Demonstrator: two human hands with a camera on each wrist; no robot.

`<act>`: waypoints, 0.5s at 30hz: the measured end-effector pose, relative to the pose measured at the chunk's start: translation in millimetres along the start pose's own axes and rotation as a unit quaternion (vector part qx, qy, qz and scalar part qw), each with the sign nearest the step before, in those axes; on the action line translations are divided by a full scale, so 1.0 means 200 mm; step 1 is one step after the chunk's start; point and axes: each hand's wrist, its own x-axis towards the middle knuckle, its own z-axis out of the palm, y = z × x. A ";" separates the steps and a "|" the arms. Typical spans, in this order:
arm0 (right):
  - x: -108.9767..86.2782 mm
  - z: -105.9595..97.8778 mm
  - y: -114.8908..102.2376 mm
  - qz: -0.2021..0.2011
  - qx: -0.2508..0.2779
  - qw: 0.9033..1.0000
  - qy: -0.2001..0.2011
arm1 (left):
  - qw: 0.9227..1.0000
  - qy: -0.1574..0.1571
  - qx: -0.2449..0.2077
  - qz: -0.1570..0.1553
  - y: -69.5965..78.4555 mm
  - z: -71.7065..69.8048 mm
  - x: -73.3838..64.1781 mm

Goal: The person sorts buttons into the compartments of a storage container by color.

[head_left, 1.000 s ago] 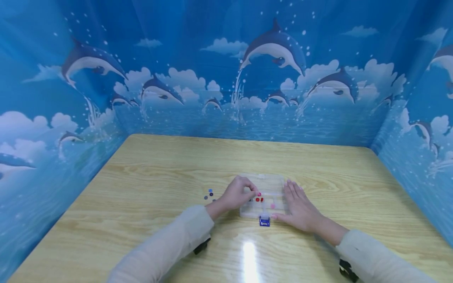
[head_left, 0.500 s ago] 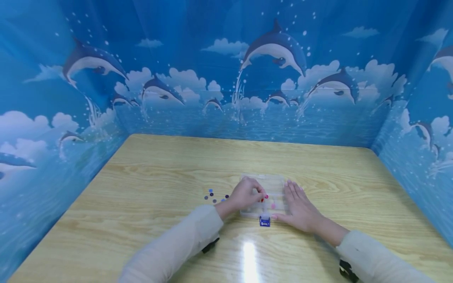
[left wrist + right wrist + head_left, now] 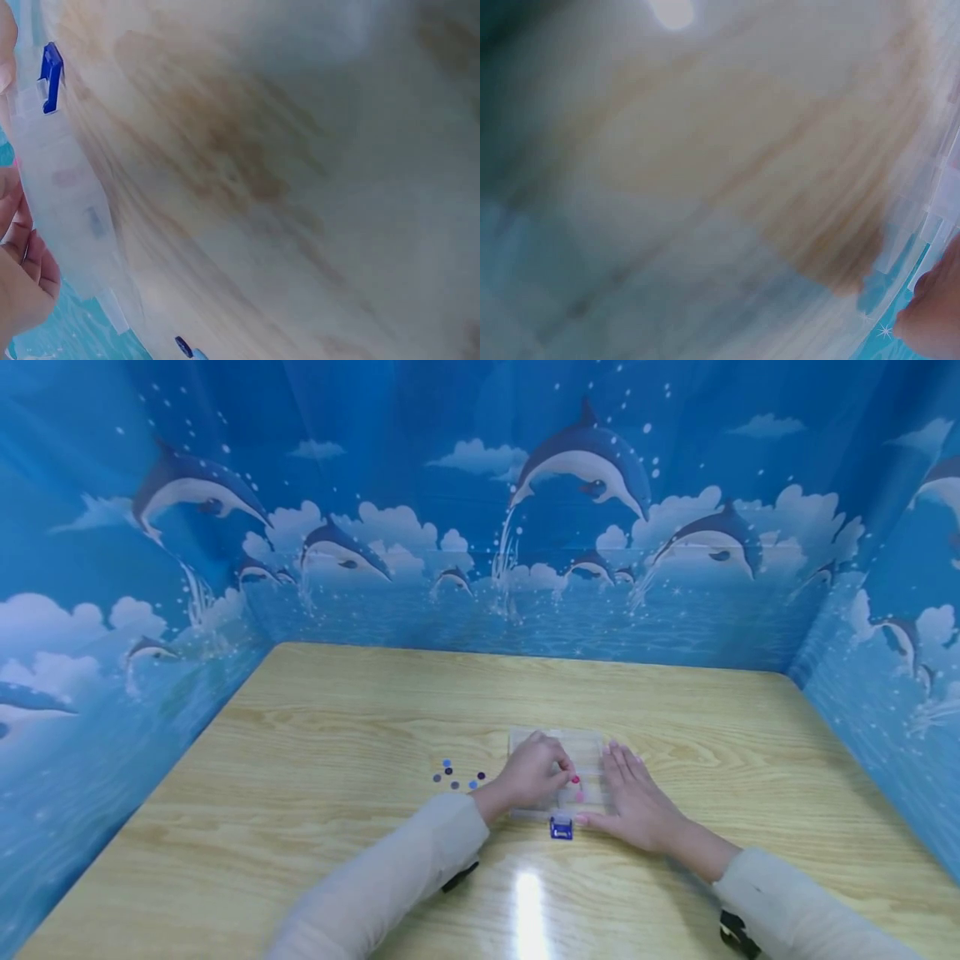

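A clear plastic compartment box (image 3: 587,745) lies with its lid folded back on the table, a blue latch (image 3: 561,828) at its near edge. Over the box, my left hand (image 3: 531,770) pinches a small red button-like disc (image 3: 575,779) between thumb and fingertips. Just below it a pink disc (image 3: 580,796) lies in a compartment on the right. My right hand (image 3: 639,800) rests with straight fingers along the box's right side, thumb by the front corner. The left hand covers the compartments on the left. In the left wrist view, the box (image 3: 67,202) partly blocks the fingers.
Several blue, grey and dark discs (image 3: 454,785) lie loose on the wooden table (image 3: 360,710), left of the box. A blue dolphin-print curtain (image 3: 450,510) encloses the table's back and sides.
My left hand has moved right across the box with the red disc, from the left compartments to above the pink disc. The loose discs at left are more exposed. My right hand has stayed put.
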 end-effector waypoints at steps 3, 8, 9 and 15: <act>0.00 0.00 0.00 0.001 -0.001 1.000 0.000 | 1.000 0.000 0.026 0.008 0.00 0.01 0.01; 0.00 0.00 0.00 0.002 -0.004 1.000 -0.001 | 0.999 -0.007 0.033 0.003 0.01 0.02 0.02; 0.00 0.00 0.00 0.002 -0.004 1.000 -0.001 | 0.999 -0.008 0.033 0.002 0.02 0.02 0.02; 0.00 0.00 0.00 0.002 -0.002 1.000 0.000 | 0.999 -0.014 0.035 -0.004 0.02 0.02 0.01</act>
